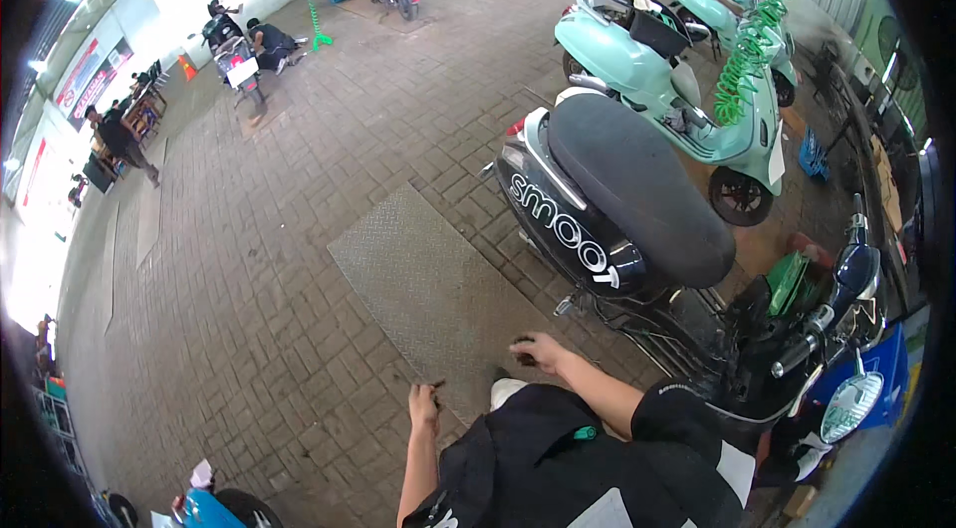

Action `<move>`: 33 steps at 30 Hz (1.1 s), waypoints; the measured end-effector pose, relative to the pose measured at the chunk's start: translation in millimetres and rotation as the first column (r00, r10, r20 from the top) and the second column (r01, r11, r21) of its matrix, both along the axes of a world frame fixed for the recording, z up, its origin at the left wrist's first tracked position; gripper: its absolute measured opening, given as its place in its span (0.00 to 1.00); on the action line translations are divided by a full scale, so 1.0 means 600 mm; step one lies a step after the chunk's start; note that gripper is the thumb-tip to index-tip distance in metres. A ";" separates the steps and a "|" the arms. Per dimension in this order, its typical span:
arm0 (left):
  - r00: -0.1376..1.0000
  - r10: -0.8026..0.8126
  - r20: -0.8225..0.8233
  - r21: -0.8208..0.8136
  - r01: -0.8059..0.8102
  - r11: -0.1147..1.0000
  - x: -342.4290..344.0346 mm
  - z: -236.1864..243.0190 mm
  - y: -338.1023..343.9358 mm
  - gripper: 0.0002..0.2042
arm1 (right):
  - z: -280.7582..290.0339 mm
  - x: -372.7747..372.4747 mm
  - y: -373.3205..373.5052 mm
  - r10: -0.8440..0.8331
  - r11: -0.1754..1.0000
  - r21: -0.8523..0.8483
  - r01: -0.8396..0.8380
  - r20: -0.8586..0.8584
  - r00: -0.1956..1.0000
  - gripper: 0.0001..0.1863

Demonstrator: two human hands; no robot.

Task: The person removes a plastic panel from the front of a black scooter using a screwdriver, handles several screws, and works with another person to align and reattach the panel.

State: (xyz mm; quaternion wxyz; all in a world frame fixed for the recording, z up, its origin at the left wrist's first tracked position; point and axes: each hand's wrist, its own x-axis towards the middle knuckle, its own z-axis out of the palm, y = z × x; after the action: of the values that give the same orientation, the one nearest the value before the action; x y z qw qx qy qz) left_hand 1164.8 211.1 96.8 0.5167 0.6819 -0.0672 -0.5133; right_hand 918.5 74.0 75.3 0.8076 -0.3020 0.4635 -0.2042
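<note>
My left hand [425,402] hangs over the paved floor beside the metal plate, its fingers curled. Something small and dark shows at its fingertips, too small to name. Over the diamond-patterned steel plate [428,269], my right hand [540,353] has its fingers bent round a dark patch that I cannot make out. Neither hand touches the black scooter [568,219], which stands close on my right with its dark seat [637,189] down and white lettering on its side.
Mint-green scooters [617,55] stand beyond the black one, under a coiled green hose [752,50]. A blue vehicle [209,508] is at the lower left. Farther off, people crouch by a parked scooter [235,65], near an orange cone [187,68]. Another person [119,141] walks at the left.
</note>
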 end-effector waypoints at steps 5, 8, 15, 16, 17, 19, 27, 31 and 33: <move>1.000 -0.021 -0.014 -0.134 0.019 0.991 0.112 0.058 -0.208 0.03 | 0.117 0.135 -0.168 0.025 0.977 -0.213 -0.028 -0.017 1.000 0.12; 0.972 -0.207 -0.108 -0.137 0.192 0.972 0.141 0.057 -0.330 0.04 | 0.107 0.152 -0.232 -0.051 0.956 -0.295 0.005 -0.149 0.988 0.13; 0.766 -0.615 -0.188 0.020 0.629 0.777 0.124 -0.048 -0.519 0.05 | -0.024 0.073 -0.137 -0.670 0.694 -0.060 0.717 -0.420 0.613 0.18; 0.719 -0.679 -0.147 0.062 0.692 0.719 0.114 -0.049 -0.528 0.05 | -0.039 0.060 -0.088 -0.712 0.585 0.008 0.811 -0.474 0.518 0.18; 0.694 -0.704 -0.150 0.061 0.718 0.694 0.108 -0.061 -0.540 0.05 | -0.040 0.049 -0.050 -0.797 0.412 0.062 0.909 -0.459 0.393 0.17; 0.526 -0.823 -0.215 0.114 0.850 0.514 0.074 -0.098 -0.552 0.05 | -0.053 0.028 0.045 -0.902 0.060 0.142 0.988 -0.416 0.115 0.14; -0.131 -0.991 -0.013 -0.012 0.991 -0.131 -0.206 -0.279 -0.502 0.07 | -0.212 -0.126 0.186 -0.832 -0.284 0.134 0.949 -0.527 -0.174 0.10; -0.311 -0.950 0.020 0.020 0.950 -0.310 -0.431 -0.382 -0.444 0.12 | -0.367 -0.335 0.171 -0.806 -0.140 -0.004 0.990 -0.580 -0.116 0.14; -0.378 -0.896 0.232 0.066 0.925 -0.373 -0.551 -0.437 -0.429 0.12 | -0.426 -0.463 0.118 -0.632 0.231 -0.123 0.965 -0.773 0.053 0.15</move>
State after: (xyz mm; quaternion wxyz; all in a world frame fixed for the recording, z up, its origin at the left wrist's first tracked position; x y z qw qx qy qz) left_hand 834.2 -46.2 -165.3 -0.0905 0.3278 -0.6880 -0.6411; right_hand 640.6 144.8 -180.5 0.3341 0.1639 0.8413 -0.3921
